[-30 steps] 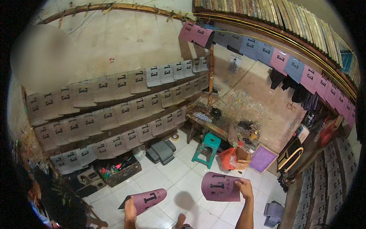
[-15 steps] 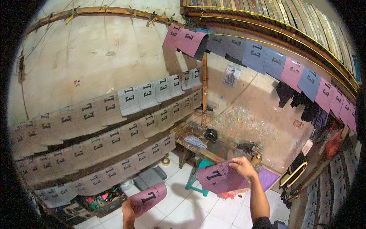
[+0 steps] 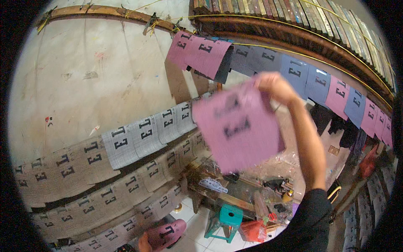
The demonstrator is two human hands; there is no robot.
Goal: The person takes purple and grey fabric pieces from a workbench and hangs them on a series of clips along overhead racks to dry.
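My right hand (image 3: 277,88) is raised, closed on the upper corner of a pink sheet (image 3: 235,143) with black lettering, which hangs tilted and motion-blurred. It is just below a line of hung pink, grey and blue printed sheets, whose nearest pink ones (image 3: 193,54) are above and left of my hand. My left hand (image 3: 142,242) is low at the bottom edge, partly out of frame, closed on a second pink sheet (image 3: 168,230), curled over and also lettered. My right forearm crosses the view and hides part of the bench and wall behind.
Rows of beige and whitish printed sheets (image 3: 63,172) hang along the left wall, others at far right. A cluttered wooden bench (image 3: 239,197), teal stool (image 3: 224,216) and red bag (image 3: 252,231) are low in the middle. A rack of wooden frames (image 3: 273,12) runs overhead, beside a rail (image 3: 100,14).
My right hand has risen sharply with its pink sheet toward the hanging line. My left hand has sunk toward the lower edge, still holding its sheet. The view has tilted upward.
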